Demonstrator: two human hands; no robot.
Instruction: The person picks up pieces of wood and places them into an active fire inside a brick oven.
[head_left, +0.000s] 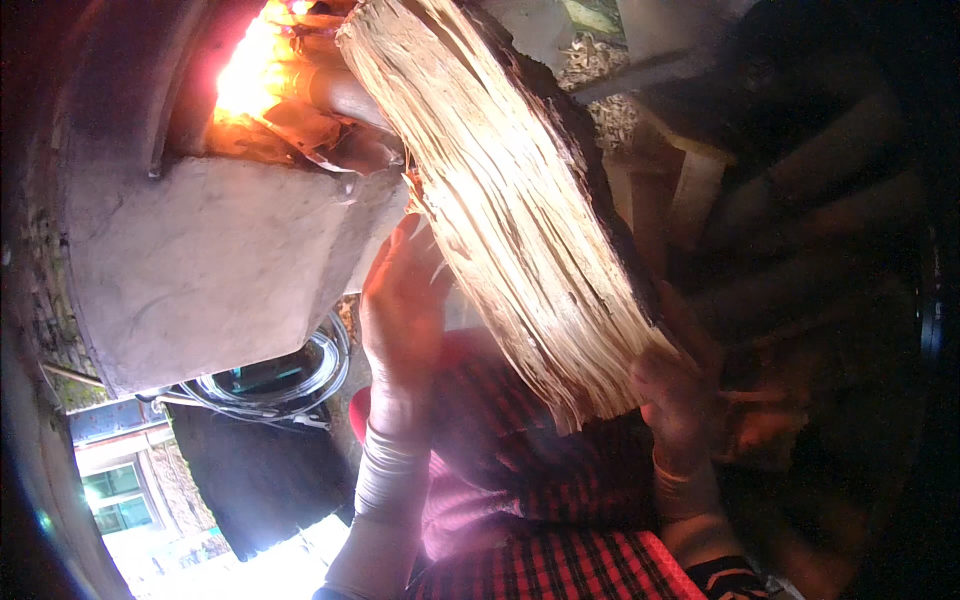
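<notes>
A large split log of firewood (510, 202), pale on its split face and with dark bark along one edge, lies slantwise across the middle of the view. My right hand (671, 382) grips its near end at the lower right. My left hand (405, 292) is at the log's left edge, fingers pointing up and partly hidden behind the wood; whether it grips the log or only supports it is unclear. Beyond the log's far end, at the upper left, a bright fire (255, 82) burns around other pieces of wood.
A pale, smooth slab (195, 262) stands left of my left hand, below the fire. Under it are a coil of cable or tubing (315, 382) and a dark cloth or sheet (262, 480). Dim wooden pieces (697, 187) are at the right. A bright window (120, 499) shows at the lower left.
</notes>
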